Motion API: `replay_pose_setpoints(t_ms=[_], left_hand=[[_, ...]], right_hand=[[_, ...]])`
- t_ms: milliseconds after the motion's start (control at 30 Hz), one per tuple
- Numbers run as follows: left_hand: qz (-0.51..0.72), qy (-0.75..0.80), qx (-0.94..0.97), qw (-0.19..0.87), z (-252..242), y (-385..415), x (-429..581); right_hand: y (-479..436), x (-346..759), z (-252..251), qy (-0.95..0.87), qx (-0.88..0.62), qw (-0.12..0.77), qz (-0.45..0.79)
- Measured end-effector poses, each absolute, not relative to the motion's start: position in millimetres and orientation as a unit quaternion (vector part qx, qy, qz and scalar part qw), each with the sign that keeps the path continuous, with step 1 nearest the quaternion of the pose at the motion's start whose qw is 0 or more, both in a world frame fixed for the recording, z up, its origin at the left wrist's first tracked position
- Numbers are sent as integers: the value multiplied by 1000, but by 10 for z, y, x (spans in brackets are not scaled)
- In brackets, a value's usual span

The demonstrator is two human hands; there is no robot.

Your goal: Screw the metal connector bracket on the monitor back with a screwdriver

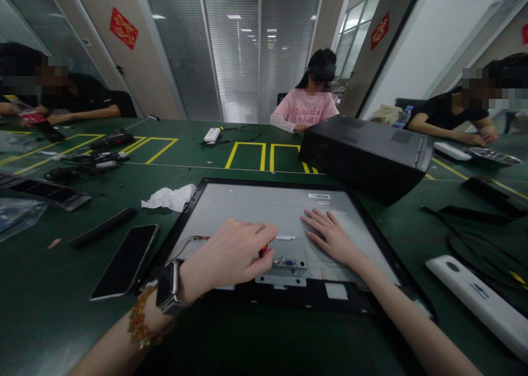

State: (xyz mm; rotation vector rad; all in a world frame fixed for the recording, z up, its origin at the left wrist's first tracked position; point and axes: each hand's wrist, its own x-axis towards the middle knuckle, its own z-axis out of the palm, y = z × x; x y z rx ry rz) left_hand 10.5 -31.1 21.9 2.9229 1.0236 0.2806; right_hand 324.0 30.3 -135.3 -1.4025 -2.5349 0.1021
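Note:
An opened display panel (264, 205) lies face down in front of me, its grey metal back framed by a black bezel. My left hand (237, 252) is closed in a pinch over the lower middle of the panel. Between its fingers shows a small red-handled tool (263, 250), mostly hidden by the fingers, so its tip cannot be seen. Right beside these fingers is a metal bracket (284, 271) with a blue video port (290, 263). Thin coloured wires (185, 244) run out to the left of the hand. My right hand (330, 236) rests flat on the grey back, fingers spread, holding nothing.
A large black casing (363, 156) stands behind the panel at right. Left are a phone (126, 263), a black bar (103, 227) and crumpled tissue (169, 197). A white device (478, 304) and cables lie right. Other people sit around the green table (198, 337).

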Motion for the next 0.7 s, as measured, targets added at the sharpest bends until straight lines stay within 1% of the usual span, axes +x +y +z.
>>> replay_pose_setpoints(t_ms=[267,500,700], left_hand=[[62,357,932,2,247,-292,80],[30,398,916,-40,244,-233,4],[54,403,913,-13,261,-262,12]], right_hand=[[284,3214,-1324,-864,-487,124,34],[282,3202,-1326,-862,-490,121,30],[293,3213,-1362,-864,-489,122,23]])
